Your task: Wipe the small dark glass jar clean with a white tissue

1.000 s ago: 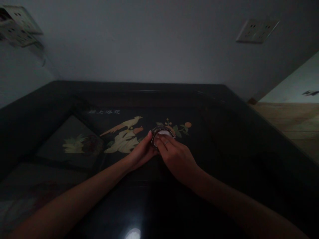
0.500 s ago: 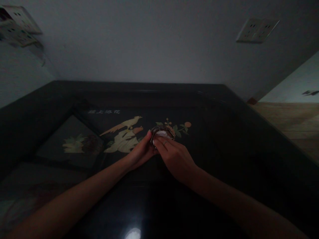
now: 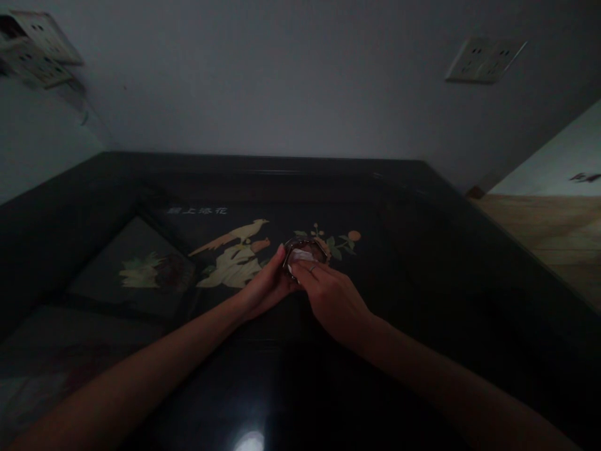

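A small, many-sided glass dish (image 3: 322, 250) with a shiny rim is held over the middle of the dark tabletop (image 3: 413, 263). My left hand (image 3: 272, 279) wraps its left side, thumb up at the rim. Inside the dish lies a crumpled white tissue (image 3: 303, 255), under the fingers of my right hand (image 3: 328, 291), which press it against the inner wall. A ring shows on one right finger. My fingertips and the underside of the dish are partly hidden in the dim light.
The glossy tabletop bears a picture of a bird (image 3: 235, 235), flowers (image 3: 345, 241) and white lettering (image 3: 197, 211). A wall with sockets (image 3: 486, 59) rises behind, with more sockets (image 3: 42, 50) at left. Wooden floor (image 3: 554, 228) shows at right.
My right hand has shifted slightly within the dish, moving the tissue a little left and down. My left hand keeps its hold.
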